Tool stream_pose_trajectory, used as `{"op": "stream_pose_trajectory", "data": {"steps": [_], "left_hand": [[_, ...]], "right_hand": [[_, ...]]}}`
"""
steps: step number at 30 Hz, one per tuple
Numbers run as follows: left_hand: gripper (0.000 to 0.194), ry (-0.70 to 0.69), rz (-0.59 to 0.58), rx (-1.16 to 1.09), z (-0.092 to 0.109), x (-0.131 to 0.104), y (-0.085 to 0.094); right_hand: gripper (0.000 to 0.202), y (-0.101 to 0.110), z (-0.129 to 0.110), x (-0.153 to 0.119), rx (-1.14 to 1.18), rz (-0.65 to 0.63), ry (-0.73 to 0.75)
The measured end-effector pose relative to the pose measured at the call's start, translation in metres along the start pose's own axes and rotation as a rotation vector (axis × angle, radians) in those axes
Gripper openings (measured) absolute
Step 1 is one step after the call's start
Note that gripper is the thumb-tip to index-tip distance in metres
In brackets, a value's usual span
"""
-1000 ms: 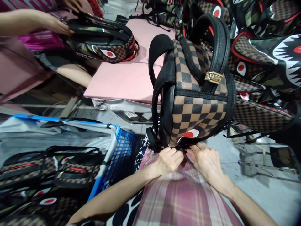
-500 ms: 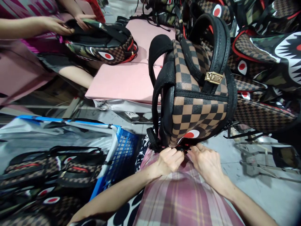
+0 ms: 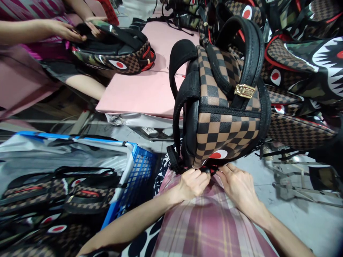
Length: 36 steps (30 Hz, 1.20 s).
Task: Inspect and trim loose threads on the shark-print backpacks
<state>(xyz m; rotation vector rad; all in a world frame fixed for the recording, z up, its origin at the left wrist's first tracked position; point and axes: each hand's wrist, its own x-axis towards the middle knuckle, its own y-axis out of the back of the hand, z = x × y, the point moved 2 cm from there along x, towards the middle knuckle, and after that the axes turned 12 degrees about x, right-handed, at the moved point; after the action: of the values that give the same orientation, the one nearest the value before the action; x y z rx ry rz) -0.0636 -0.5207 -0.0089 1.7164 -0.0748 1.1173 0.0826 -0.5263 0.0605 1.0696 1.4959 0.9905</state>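
A brown and black checkered backpack [image 3: 227, 132] with black straps, a looped handle and a gold buckle [image 3: 244, 91] stands in front of me at the edge of the pink table. My left hand [image 3: 195, 182] is closed at the bag's lower edge, fingers curled around something dark that is mostly hidden. Close beside it, my right hand [image 3: 237, 182] pinches at the same dark and red edge, its fingertips partly under the bag. What the right fingers grip is too small to make out. Both hands rest just above the pink plaid cloth [image 3: 209, 225] on my lap.
A blue basket [image 3: 136, 171] holding similar bags is at the lower left. Across the pink table [image 3: 139, 92], another person's hands hold a camouflage and checkered bag [image 3: 115, 57]. More shark-patterned bags [image 3: 302, 128] are piled at the right. Metal legs stand at the lower right.
My right hand has shifted slightly to the right. The backpack has moved very little. The other person's bag has moved slightly left.
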Motion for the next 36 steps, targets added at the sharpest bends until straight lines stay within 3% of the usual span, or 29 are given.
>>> {"op": "stream_pose_trajectory", "data": {"steps": [10, 18, 36], "left_hand": [[0.018, -0.016, -0.038, -0.035, -0.0008, -0.0053, -0.0026], [0.013, -0.016, -0.057, -0.029, -0.0024, -0.0035, 0.0004], [0.016, -0.017, -0.063, -0.021, -0.0015, -0.0039, -0.0004]], "right_hand": [[0.028, 0.0043, -0.0035, 0.0068, -0.004, -0.049, 0.071], [0.027, 0.0069, 0.0016, 0.0061, 0.086, -0.047, 0.013], [0.028, 0.0037, -0.0026, 0.0078, 0.063, -0.078, 0.047]]}}
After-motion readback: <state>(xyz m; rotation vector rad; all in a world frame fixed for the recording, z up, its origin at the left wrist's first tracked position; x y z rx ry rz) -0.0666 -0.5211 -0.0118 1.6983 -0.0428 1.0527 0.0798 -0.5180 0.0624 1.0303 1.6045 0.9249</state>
